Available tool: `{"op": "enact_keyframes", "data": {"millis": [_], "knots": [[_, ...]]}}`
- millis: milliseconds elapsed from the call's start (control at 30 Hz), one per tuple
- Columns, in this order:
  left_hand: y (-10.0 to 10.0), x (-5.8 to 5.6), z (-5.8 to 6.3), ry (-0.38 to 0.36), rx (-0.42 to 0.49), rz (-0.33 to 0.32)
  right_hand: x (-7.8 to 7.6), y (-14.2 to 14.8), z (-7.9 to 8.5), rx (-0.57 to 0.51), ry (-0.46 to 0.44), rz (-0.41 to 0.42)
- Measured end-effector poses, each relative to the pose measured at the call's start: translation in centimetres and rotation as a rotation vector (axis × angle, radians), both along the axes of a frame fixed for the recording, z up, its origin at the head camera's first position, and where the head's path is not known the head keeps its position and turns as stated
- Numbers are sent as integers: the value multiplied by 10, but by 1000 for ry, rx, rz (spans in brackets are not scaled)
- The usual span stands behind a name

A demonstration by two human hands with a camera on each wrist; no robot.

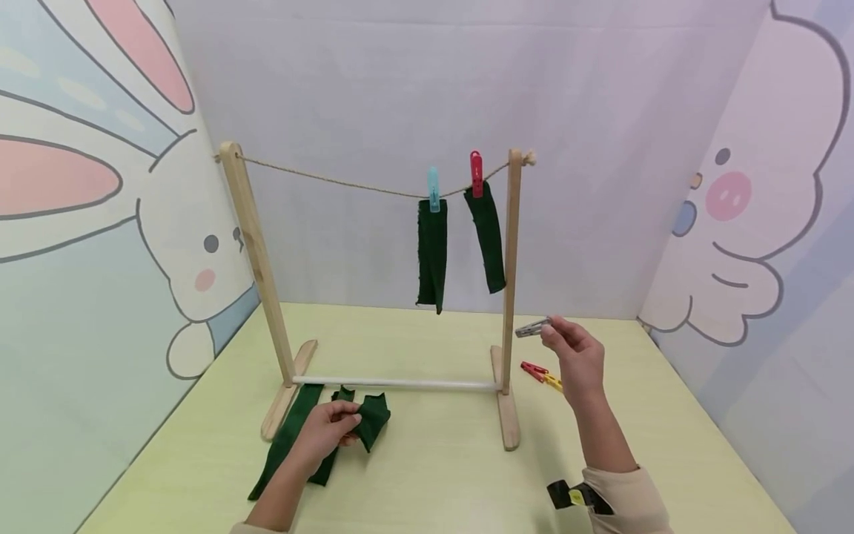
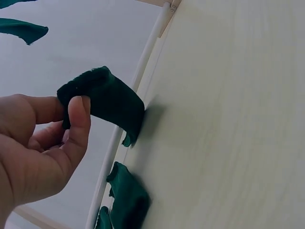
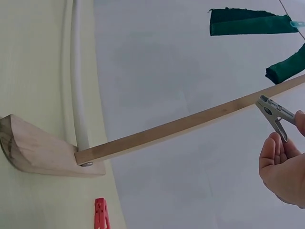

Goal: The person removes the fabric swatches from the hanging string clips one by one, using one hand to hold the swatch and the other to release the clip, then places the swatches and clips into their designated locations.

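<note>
My left hand (image 1: 327, 432) pinches a dark green cloth strip (image 1: 373, 417) between thumb and fingers, just above the table in front of the rack. In the left wrist view the strip (image 2: 107, 98) droops from the fingertips of the left hand (image 2: 43, 148). My right hand (image 1: 577, 357) holds a grey clothespin (image 1: 532, 328) by one end, right of the rack's right post. The right wrist view shows this clothespin (image 3: 275, 114) between the thumb and fingers of the right hand (image 3: 286, 167). Two green strips hang from the rope, one under a blue clothespin (image 1: 434, 190), one under a red clothespin (image 1: 477, 174).
The wooden rack has a left post (image 1: 256, 259), a right post (image 1: 511, 274), a sagging rope (image 1: 333, 180) and a white bottom bar (image 1: 400, 384). More green strips (image 1: 293, 434) lie at the left. A red clothespin (image 1: 534, 370) and a yellow clothespin (image 1: 553, 382) lie at the right.
</note>
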State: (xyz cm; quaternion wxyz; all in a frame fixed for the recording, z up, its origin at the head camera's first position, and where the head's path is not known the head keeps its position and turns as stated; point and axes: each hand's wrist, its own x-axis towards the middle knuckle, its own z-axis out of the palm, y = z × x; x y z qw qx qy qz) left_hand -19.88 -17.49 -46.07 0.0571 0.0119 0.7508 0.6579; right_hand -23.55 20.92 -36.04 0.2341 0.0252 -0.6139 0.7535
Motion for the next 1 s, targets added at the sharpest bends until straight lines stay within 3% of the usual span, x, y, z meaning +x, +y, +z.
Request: {"op": "enact_keyframes", "data": {"millis": [400,667,800,1000], "knots": [[-20,16,-1,-113,-93,-33,-4,22,-15,23,-154,-21],[-24,17,-5,-176,-91,-80,-5,38,-30,0,-253,-35],[-22,16,-7,-189,-105,-35,-7,44,-39,13,-304,-60],[-16,15,-9,-190,-97,46,-10,51,-49,-57,-340,-93]]}}
